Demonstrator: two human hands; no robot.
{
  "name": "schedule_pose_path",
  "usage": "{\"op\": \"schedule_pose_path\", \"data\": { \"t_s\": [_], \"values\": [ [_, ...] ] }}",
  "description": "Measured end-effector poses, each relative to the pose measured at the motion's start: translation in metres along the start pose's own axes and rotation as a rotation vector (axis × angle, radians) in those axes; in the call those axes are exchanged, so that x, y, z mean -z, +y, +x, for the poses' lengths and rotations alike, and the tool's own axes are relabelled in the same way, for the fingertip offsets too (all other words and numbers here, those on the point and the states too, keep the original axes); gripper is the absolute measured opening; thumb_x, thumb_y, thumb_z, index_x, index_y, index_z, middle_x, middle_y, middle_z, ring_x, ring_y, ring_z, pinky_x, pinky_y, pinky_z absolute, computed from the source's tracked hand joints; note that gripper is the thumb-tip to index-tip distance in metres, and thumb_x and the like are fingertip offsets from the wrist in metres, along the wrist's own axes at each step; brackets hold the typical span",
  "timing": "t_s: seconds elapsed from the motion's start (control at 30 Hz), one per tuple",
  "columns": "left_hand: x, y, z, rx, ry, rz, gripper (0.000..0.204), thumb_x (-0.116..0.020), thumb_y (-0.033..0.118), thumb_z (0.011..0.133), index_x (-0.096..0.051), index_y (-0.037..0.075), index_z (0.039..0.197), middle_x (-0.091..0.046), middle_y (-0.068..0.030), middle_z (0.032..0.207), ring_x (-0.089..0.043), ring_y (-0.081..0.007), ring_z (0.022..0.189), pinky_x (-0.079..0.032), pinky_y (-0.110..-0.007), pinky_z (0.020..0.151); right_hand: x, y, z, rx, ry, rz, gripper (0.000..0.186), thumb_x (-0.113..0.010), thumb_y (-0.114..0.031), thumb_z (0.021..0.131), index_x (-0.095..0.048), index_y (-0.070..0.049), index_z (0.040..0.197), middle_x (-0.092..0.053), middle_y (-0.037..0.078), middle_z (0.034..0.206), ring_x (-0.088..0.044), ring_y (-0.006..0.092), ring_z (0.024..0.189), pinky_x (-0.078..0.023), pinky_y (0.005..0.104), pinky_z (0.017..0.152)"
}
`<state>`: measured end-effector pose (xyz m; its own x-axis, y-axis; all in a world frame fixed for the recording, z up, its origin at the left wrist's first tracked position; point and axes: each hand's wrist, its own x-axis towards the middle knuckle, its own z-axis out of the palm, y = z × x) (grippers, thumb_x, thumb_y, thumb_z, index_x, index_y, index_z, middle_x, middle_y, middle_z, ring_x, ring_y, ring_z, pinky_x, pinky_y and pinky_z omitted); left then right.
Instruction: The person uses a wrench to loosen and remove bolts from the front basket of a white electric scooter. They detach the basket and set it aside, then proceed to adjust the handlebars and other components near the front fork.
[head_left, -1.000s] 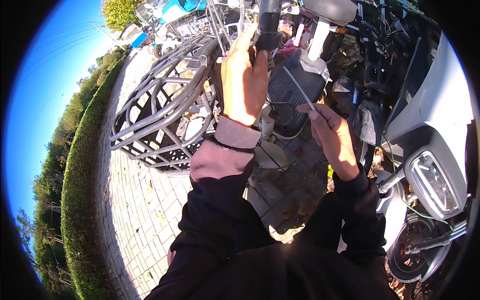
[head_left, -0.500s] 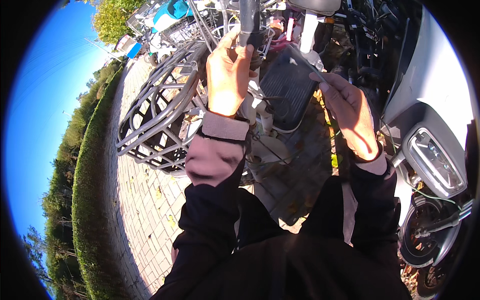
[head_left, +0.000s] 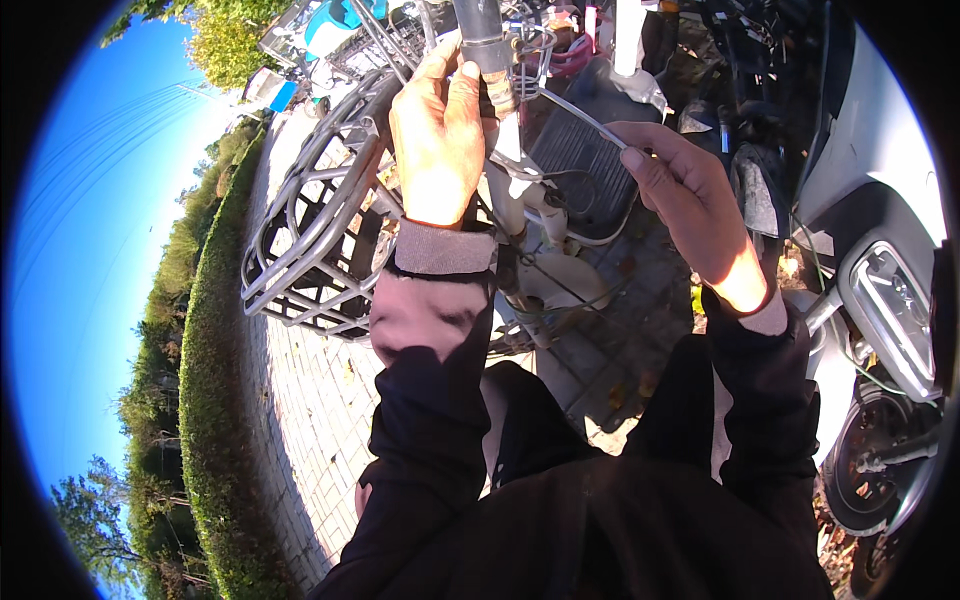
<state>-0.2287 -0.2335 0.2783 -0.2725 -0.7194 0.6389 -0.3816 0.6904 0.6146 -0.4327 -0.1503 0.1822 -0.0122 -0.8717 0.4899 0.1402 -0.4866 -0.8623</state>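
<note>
My left hand (head_left: 435, 145) is closed against the upright black tube (head_left: 482, 50), its fingers partly hidden behind it; a worn section shows at the tube's lower end. Between thumb and fingers of my right hand (head_left: 680, 195) is a thin grey rod (head_left: 580, 115), angled up toward that tube. Just left of the tube stands a grey metal cage-like basket (head_left: 315, 240), with bars running up beside my hand. Behind the rod lies a ribbed dark footboard (head_left: 585, 175), with white frame parts and cables near it.
A white scooter body with a rectangular lamp (head_left: 880, 310) and a wheel (head_left: 860, 470) crowd the right. More bike parts fill the top. At left, a paved path (head_left: 300, 420) runs beside a trimmed hedge (head_left: 215, 380), with trees behind.
My right hand has risen, and the rod now lies at a flatter slant. My left hand sits higher in the picture, and more of the worn section under the black tube shows.
</note>
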Motion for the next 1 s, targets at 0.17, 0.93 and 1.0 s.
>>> {"op": "schedule_pose_path", "data": {
  "t_s": [0.17, 0.93, 1.0],
  "values": [
    [0.001, -0.008, 0.003, -0.082, 0.034, 0.199, 0.041, -0.057, 0.016, 0.103, -0.052, -0.005, 0.138, -0.070, -0.0101, 0.107, -0.065, -0.0091, 0.075, -0.056, -0.022, 0.057, -0.004, -0.001, 0.004, -0.002, -0.017, -0.061, 0.028, -0.057, -0.016, 0.101, -0.065, 0.002, 0.122, -0.040, -0.007, 0.064, -0.035, 0.0020, 0.062, -0.030, 0.0234, 0.054],
    [0.002, 0.000, -0.002, 0.049, -0.011, -0.005, 0.041, -0.058, 0.017, 0.102, -0.053, -0.003, 0.138, -0.068, -0.0050, 0.096, -0.059, -0.0052, 0.065, -0.053, -0.021, 0.054, 0.005, -0.007, -0.007, -0.205, 0.072, 0.488, 0.028, -0.050, -0.014, 0.099, -0.061, -0.002, 0.122, -0.063, 0.002, 0.079, -0.055, 0.0080, 0.069, -0.040, 0.0222, 0.062],
    [0.002, 0.000, -0.002, 0.047, -0.007, 0.036, 0.042, -0.058, 0.017, 0.102, -0.053, -0.003, 0.139, -0.068, -0.0053, 0.096, -0.058, -0.0051, 0.065, -0.053, -0.021, 0.054, -0.001, -0.010, -0.014, -0.178, 0.077, 0.555, 0.030, -0.049, -0.018, 0.101, -0.057, -0.002, 0.124, -0.068, 0.006, 0.092, -0.062, 0.0120, 0.081, -0.044, 0.0251, 0.066]
  ]
}}
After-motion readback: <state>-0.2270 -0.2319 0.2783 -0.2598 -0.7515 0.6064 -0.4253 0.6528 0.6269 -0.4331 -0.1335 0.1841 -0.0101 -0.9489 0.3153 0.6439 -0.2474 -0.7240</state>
